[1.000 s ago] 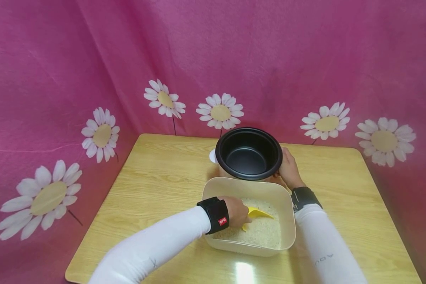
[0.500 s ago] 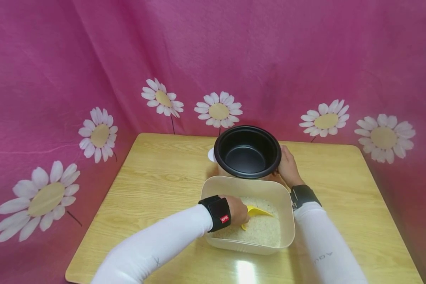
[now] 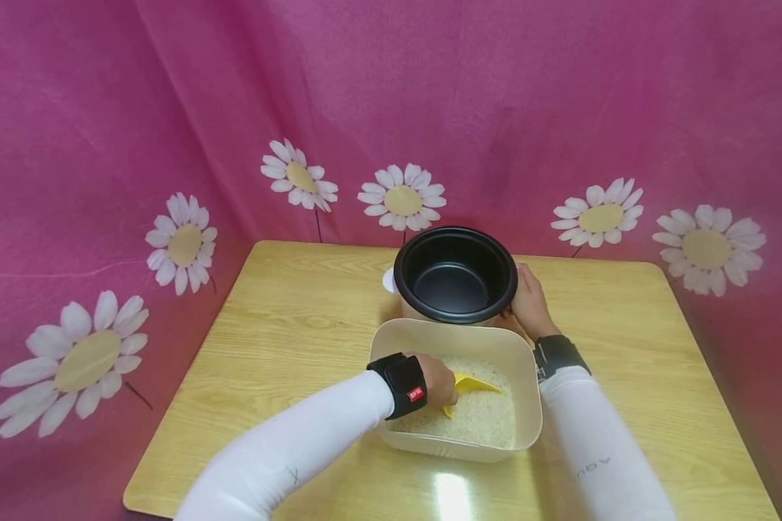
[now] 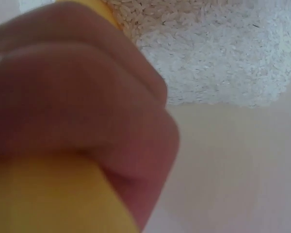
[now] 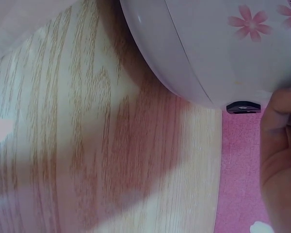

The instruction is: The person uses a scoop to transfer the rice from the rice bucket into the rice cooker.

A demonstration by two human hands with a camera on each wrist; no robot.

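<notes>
My left hand (image 3: 436, 381) grips the handle of a yellow scoop (image 3: 477, 383), down inside a cream tub (image 3: 528, 412). White rice (image 3: 485, 423) covers the bottom of that tub, and the scoop's blade lies at the grains. In the left wrist view my curled fingers (image 4: 82, 92) wrap the yellow handle, with rice (image 4: 213, 53) beyond. Behind the tub stands a lidless rice cooker (image 5: 199, 43), pale with pink flowers, its black inner pot (image 3: 456, 286) showing no contents. My right hand (image 3: 531, 300) holds the cooker's right side; its fingertips are partly hidden.
Both the tub and the cooker stand on a wooden table (image 3: 300, 311). A white part (image 3: 388, 280) juts out at the cooker's left. Pink curtains (image 3: 495, 108) with daisies hang close behind the table and along its sides.
The scoop and left hand have shifted slightly within the tub, the blade turning a little. The right hand stays at the cooker. The head view has tilted slightly.
</notes>
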